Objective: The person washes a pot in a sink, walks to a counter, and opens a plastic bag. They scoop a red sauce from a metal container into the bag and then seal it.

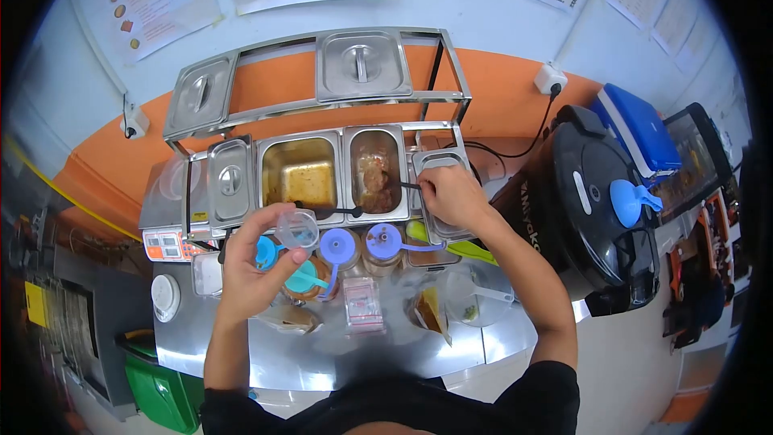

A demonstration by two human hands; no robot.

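My left hand [251,264] grips a small clear plastic cup [298,230] between thumb and fingers, in front of the metal pans. My right hand [456,196] is closed on the black handle [410,185] of a utensil whose head is hidden in the food. It reaches into a narrow steel pan [395,142] of chunky reddish-brown food [374,181]. Left of that pan is a wider steel pan [274,143] with a shallow layer of yellowish oily food. A second black-handled utensil [342,211] lies across its front edge.
Jars with a purple lid [336,246] and a teal lid [302,275] stand before the pans. A stack of small plastic packets [364,306] and an open pouch [429,310] lie nearer. A large black cooker [555,201] stands right; a digital scale [165,243] sits left.
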